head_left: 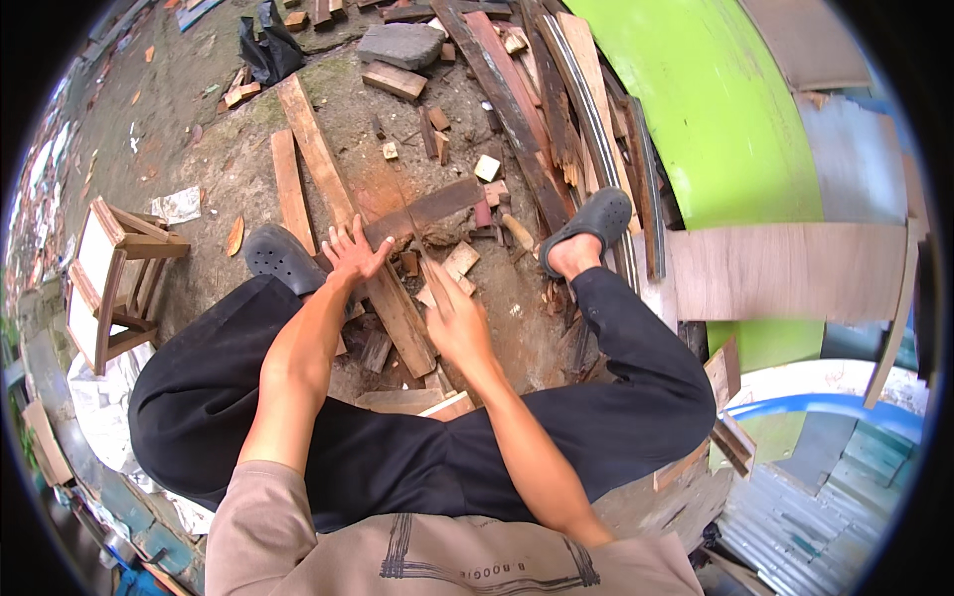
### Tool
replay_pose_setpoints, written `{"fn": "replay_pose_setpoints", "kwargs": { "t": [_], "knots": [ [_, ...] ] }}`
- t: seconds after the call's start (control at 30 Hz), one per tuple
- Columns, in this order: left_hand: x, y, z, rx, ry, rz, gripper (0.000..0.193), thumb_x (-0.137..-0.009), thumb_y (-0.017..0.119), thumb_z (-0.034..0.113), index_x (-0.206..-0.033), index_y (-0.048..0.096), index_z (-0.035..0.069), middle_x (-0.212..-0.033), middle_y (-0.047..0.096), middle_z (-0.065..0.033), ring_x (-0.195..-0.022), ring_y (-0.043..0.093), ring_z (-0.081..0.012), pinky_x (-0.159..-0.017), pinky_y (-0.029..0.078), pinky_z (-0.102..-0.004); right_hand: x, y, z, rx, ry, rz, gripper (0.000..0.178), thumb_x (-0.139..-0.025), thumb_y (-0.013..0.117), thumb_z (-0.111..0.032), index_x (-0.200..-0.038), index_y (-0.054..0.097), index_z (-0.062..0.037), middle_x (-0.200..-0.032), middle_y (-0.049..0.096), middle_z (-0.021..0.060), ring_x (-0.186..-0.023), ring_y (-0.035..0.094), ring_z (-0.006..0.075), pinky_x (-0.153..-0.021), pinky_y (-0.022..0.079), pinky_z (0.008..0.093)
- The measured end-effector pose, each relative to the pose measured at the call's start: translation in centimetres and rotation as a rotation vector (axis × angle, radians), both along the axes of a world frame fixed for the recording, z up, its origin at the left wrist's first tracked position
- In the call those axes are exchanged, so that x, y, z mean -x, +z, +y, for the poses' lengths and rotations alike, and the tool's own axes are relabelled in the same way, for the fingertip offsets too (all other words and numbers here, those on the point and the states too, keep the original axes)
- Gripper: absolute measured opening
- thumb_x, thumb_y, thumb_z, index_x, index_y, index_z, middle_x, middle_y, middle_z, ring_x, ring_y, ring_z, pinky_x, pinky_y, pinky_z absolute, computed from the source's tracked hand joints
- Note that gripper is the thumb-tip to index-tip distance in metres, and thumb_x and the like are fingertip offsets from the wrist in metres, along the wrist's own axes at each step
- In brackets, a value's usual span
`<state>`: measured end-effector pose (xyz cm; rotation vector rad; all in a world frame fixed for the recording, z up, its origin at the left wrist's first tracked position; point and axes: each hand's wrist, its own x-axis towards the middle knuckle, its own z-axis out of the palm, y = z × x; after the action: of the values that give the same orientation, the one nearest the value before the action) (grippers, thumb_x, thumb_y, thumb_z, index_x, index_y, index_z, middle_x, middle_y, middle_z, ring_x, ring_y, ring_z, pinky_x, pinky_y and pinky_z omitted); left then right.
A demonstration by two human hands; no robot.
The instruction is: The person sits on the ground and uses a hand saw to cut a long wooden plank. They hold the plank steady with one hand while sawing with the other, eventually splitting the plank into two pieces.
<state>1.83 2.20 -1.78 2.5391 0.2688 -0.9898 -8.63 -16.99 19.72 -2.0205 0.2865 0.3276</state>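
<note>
My left hand [356, 253] lies with fingers spread, pressing down where a short dark board [437, 207] crosses a long pale plank [316, 144]. My right hand [457, 323] is closed and smeared by motion, just nearer to me than the dark board. What it grips is too blurred to name; a thin dark line crosses the board ahead of it. Reddish dust [383, 189] lies on the ground beside the board. A shorter plank [290, 189] lies left of the long one, near my left shoe [278, 258].
Wood offcuts [460, 260] are scattered between my legs. Long strips [507, 99] pile up at the far right, by a bright green panel [686, 99]. A small wooden stool [124, 268] stands at left. A grey stone [400, 45] and a black bag [268, 45] lie farther away.
</note>
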Motion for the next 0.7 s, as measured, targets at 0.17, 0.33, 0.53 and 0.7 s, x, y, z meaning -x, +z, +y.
{"fn": "replay_pose_setpoints", "kwargs": {
  "t": [0.17,0.33,0.53,0.7],
  "knots": [
    [0.5,0.3,-0.1,-0.031,-0.021,0.059,0.112,-0.086,0.036,0.083,-0.162,-0.006,0.012,-0.165,-0.005,-0.0302,-0.152,-0.018,-0.0437,-0.117,-0.011,-0.0637,8.7,9.6,-3.3,0.030,0.016,0.055,0.064,-0.084,0.057,-0.001,-0.147,0.049,-0.0099,-0.120,0.065,0.0292,-0.108,0.063,0.0458,-0.089,0.055,0.0436],
    [1.1,-0.6,-0.1,-0.012,-0.003,0.047,0.114,-0.085,0.036,0.086,-0.162,-0.005,0.013,-0.165,-0.005,-0.0307,-0.152,-0.018,-0.0437,-0.117,-0.012,-0.0639,4.3,13.0,-2.7,0.108,0.108,0.093,0.061,-0.084,0.059,-0.002,-0.144,0.052,-0.0082,-0.098,0.067,0.0321,-0.091,0.066,0.0478,-0.075,0.054,0.0473],
    [-0.1,-0.2,-0.5,-0.003,0.010,-0.015,0.113,-0.085,0.037,0.085,-0.162,-0.003,0.014,-0.165,-0.003,-0.0309,-0.153,-0.016,-0.0437,-0.117,-0.011,-0.0641,6.5,11.4,-4.4,0.092,0.065,-0.023,0.058,-0.085,0.061,-0.002,-0.142,0.054,-0.0053,-0.086,0.062,0.0332,-0.081,0.066,0.0477,-0.066,0.052,0.0432],
    [1.0,0.7,-1.5,-0.020,0.093,-0.101,0.104,-0.091,0.041,0.076,-0.163,0.002,0.011,-0.166,0.000,-0.0287,-0.154,-0.011,-0.0426,-0.118,-0.010,-0.0617,14.9,12.3,-7.2,0.160,0.031,0.136,0.054,-0.085,0.062,-0.001,-0.139,0.057,-0.0029,-0.102,0.071,0.0274,-0.091,0.073,0.0366,-0.077,0.054,0.0356]
  ]
}}
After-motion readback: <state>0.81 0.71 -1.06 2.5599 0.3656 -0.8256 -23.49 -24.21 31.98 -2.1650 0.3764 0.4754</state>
